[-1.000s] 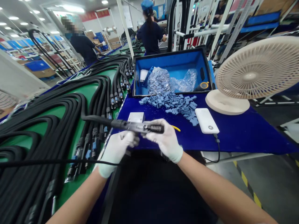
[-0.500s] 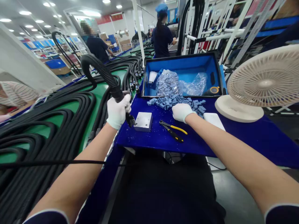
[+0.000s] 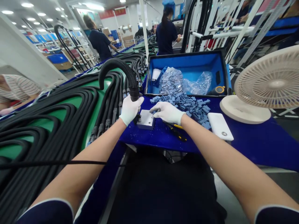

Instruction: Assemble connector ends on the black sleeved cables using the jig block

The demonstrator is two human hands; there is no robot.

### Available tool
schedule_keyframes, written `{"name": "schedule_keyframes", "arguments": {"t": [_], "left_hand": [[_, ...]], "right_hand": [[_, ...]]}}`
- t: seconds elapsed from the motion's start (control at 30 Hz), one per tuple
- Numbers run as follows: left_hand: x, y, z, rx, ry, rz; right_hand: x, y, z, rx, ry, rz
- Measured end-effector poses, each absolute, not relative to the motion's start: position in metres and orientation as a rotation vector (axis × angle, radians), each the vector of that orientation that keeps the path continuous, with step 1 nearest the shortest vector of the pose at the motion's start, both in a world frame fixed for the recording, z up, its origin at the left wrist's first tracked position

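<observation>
My left hand (image 3: 131,109), in a white glove, is closed around the end of a black corrugated hose (image 3: 132,81), which arches up and back. The hose's dark fitting (image 3: 137,119) points down at the left side of a silver metal block (image 3: 146,120). My right hand (image 3: 167,112), also gloved, is over the block's right edge with its fingertips pinched together. Between them shows a small blue plastic piece, mostly hidden. A heap of similar blue plastic pieces (image 3: 195,107) lies behind this hand. Pliers with yellow-and-black handles (image 3: 178,134) lie partly under the right wrist.
A blue bin (image 3: 195,63) with bagged pieces (image 3: 172,81) stands at the back. To the right are a white power bank (image 3: 219,126) and a beige fan (image 3: 245,109). Rows of black hoses (image 3: 67,116) cover the green bench at left. Co-workers stand farther back.
My right hand has moved left from the heap of blue pieces to the metal block. The left hand has shifted right, bringing the hose more upright beside the block.
</observation>
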State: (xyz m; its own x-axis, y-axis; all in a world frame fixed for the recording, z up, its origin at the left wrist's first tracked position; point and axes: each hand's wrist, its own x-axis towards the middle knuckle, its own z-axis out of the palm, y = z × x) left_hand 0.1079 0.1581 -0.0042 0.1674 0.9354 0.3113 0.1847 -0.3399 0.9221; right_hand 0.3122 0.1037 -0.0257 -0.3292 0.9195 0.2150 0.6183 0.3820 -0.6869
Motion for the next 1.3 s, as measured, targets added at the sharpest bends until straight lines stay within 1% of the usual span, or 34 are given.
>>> {"name": "schedule_keyframes", "arguments": {"t": [0.07,0.2,0.4,0.57,0.63,0.73,0.8,0.9,1.0,1.17,1.3], "left_hand": [[0.104,0.160,0.000,1.757,1.057,1.191],[0.095,0.165,0.001,1.830,1.066,1.168],[0.091,0.170,-0.009,1.699,0.956,1.157],[0.081,0.168,-0.006,1.708,0.881,1.124],[0.056,0.166,-0.006,1.664,0.971,1.178],[-0.017,0.157,-0.012,1.605,1.384,1.187],[-0.079,0.140,-0.017,1.644,1.714,1.020],[-0.163,0.097,-0.022,1.642,1.971,0.772],[-0.216,0.056,-0.030,1.636,2.176,0.504],[-0.236,0.034,-0.051,1.636,2.337,0.237],[-0.225,0.044,-0.052,1.668,2.295,0.179]], "right_hand": [[0.285,0.110,-0.025,-1.229,-1.954,0.736],[0.253,0.128,-0.031,-1.212,-1.899,0.766],[0.252,0.147,-0.037,-1.235,-1.914,0.951],[0.254,0.144,-0.038,-1.330,-1.901,0.978],[0.255,0.140,-0.038,-1.341,-1.925,0.949],[0.259,0.137,-0.040,-1.295,-1.994,0.877],[0.261,0.137,-0.044,-1.277,-2.041,0.811],[0.259,0.140,-0.052,-1.326,-2.092,0.702],[0.254,0.141,-0.058,-1.405,-2.118,0.630],[0.246,0.140,-0.056,-1.451,-2.146,0.580],[0.233,0.128,-0.046,-1.404,-2.106,0.695]]}}
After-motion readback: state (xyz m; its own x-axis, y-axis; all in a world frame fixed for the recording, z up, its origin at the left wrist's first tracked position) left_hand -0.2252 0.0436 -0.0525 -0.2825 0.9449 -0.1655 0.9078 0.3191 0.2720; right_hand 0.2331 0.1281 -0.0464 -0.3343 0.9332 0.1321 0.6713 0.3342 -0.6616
